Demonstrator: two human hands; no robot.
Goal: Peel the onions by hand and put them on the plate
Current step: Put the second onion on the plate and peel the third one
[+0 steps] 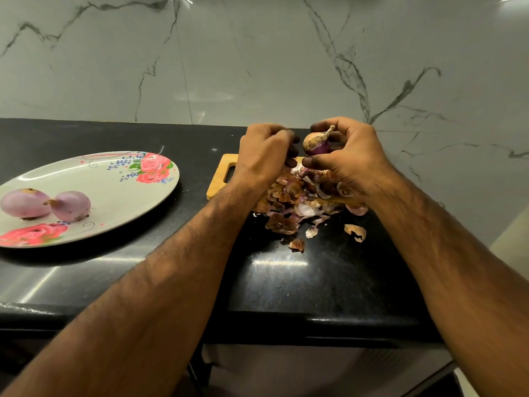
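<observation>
Black bench [286, 282], marble wall behind. At centre, the right hand [352, 159] grips a small, firm onion [316, 143]. Its papery skin likely tears easiest near the stem. The left hand [266, 150] is curled; I cannot tell whether it holds anything.

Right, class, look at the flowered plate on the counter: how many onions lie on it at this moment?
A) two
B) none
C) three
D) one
A: a left onion and a right onion, both peeled, lie side by side on the plate, while the third onion, partly in its skin, is held in the right hand above the peelings.
</observation>
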